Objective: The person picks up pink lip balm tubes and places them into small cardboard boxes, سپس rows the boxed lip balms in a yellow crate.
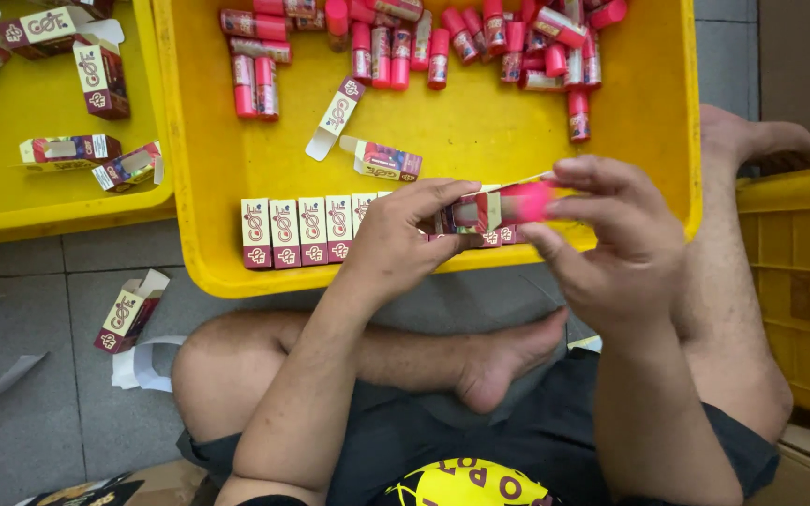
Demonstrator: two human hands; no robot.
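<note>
At the near edge of the yellow tray (201, 187), the left hand (403, 234) is clamped on a small open carton (469, 214), fingers wrapped over its top. The right hand (616, 239) pinches a pink tube (525, 201) at the carton's mouth, at 3 o'clock from it; the tube looks partly entered, though blur hides how far. If the tube goes in skewed, it may, I judge, catch the open flap (517, 183) and crease or tear it. Too tight a left grip could flatten the carton so the tube jams.

Just at 9 o'clock from the left hand stands a row of packed cartons (297, 231); a nudge from the wrist could topple them. Farther, at 12 o'clock, lie two loose cartons (382, 159), then the heap of tubes (480, 37). A second tray (58, 201) sits at 10 o'clock.
</note>
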